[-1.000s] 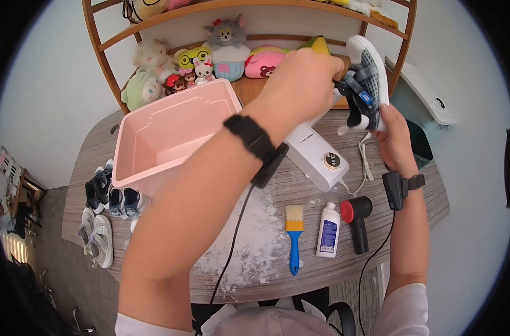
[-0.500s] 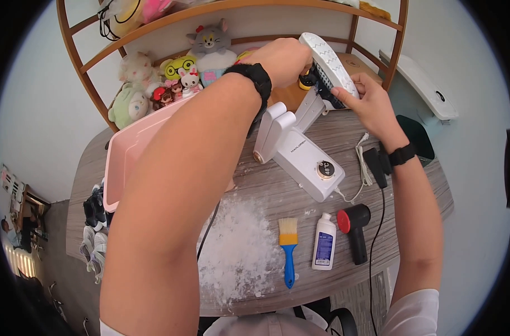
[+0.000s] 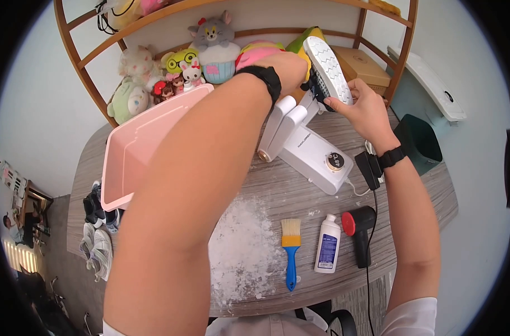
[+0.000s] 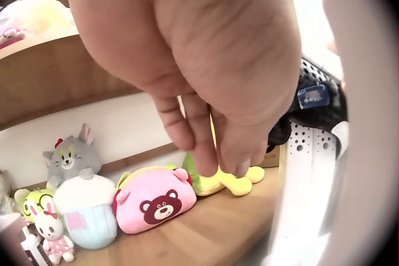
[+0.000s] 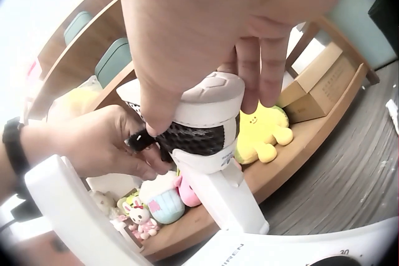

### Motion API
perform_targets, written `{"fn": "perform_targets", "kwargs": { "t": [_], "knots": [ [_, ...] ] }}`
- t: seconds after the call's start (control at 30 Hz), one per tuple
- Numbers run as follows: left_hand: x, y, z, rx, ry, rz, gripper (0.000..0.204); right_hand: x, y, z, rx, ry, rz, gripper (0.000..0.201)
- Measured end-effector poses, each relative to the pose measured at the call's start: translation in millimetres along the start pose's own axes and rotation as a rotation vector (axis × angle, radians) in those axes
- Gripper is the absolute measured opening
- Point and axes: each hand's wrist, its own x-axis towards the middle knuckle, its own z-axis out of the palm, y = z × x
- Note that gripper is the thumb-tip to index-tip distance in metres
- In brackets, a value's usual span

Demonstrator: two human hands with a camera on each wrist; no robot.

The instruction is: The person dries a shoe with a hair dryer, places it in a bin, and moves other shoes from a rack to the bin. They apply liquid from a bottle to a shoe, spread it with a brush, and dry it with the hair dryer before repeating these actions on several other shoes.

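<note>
A small dark mesh shoe (image 3: 329,70) with a white sole is held sole-up at the back of the table. My right hand (image 3: 369,112) grips it, thumb on the near side and fingers across the far side. My left hand (image 3: 291,70) is on its left, partly behind my forearm; the right wrist view shows those fingers pinching at a black strap (image 5: 138,140) of the shoe. Directly under the shoe's opening stands a white arm (image 5: 230,200) of the shoe dryer (image 3: 316,162), its upper end hidden by the shoe. The dial on the dryer reads 48 °C.
A pink tub (image 3: 117,168) stands left, with several small shoes (image 3: 101,252) beside it. White powder (image 3: 243,246) covers the table's middle. A brush (image 3: 290,252), a white bottle (image 3: 327,246) and a black-and-red blower (image 3: 360,235) lie near the front. Plush toys (image 3: 215,56) fill the shelf behind.
The shoe has turned from side-on to sole-up and moved left and lower, over the dryer's arm. Both hands moved with it, the right hand's grip now showing its back.
</note>
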Motion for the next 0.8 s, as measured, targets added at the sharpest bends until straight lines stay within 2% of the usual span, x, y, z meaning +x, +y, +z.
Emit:
{"fn": "perform_targets", "kwargs": {
  "t": [0.07,0.13,0.17,0.23,0.27,0.3,0.37,0.4,0.47,0.57,0.7,0.8],
  "knots": [
    [-2.9,-7.6,0.6,0.008,-0.018,0.044,0.023,-5.1,-1.0,2.0,-0.017,-0.007,0.015,0.067],
    [-1.6,-15.4,-16.0,0.02,-0.103,-0.096,0.024,-7.9,-2.2,4.8,-0.033,-0.009,0.02,0.065],
    [-12.1,-9.2,-33.2,0.026,-0.104,-0.1,0.024,-8.9,-0.8,7.8,-0.045,0.004,0.043,0.065],
    [-42.6,14.9,-63.3,-0.339,-0.013,-0.238,0.039,-11.9,-4.5,8.2,-0.052,0.021,0.066,0.065],
    [-49.6,21.6,-62.6,-0.287,0.008,-0.225,0.059,-14.4,-9.1,6.8,-0.082,0.017,0.075,0.066],
    [-58.2,30.1,-59.6,-0.283,0.01,-0.225,0.059,-16.9,-13.5,5.6,-0.113,0.013,0.082,0.066],
    [-78.6,49.7,-54.6,-0.139,-0.176,-0.181,0.058,-22.8,-20.9,4.1,-0.148,0.02,0.088,0.066],
    [-80.8,54.0,-51.7,-0.144,-0.169,-0.187,0.058,-25.1,-24.2,2.1,-0.185,0.032,0.097,0.065],
    [-79.4,59.4,-41.0,-0.091,-0.232,-0.095,0.046,-31.3,-25.9,-0.8,-0.186,0.03,0.099,0.065],
    [-71.2,49.6,-24.5,-0.201,-0.124,-0.005,0.045,-42.3,-20.6,-10.5,-0.217,0.04,0.132,0.067],
    [-60.2,35.4,-4.0,-0.153,-0.128,0.048,0.045,-49.4,-9.3,-15.6,-0.24,0.1,0.11,0.073],
    [-64.4,33.8,-2.3,-0.161,-0.071,0.091,0.051,-52.8,-9.6,-19.1,-0.238,0.076,0.095,0.075]
  ]
}}
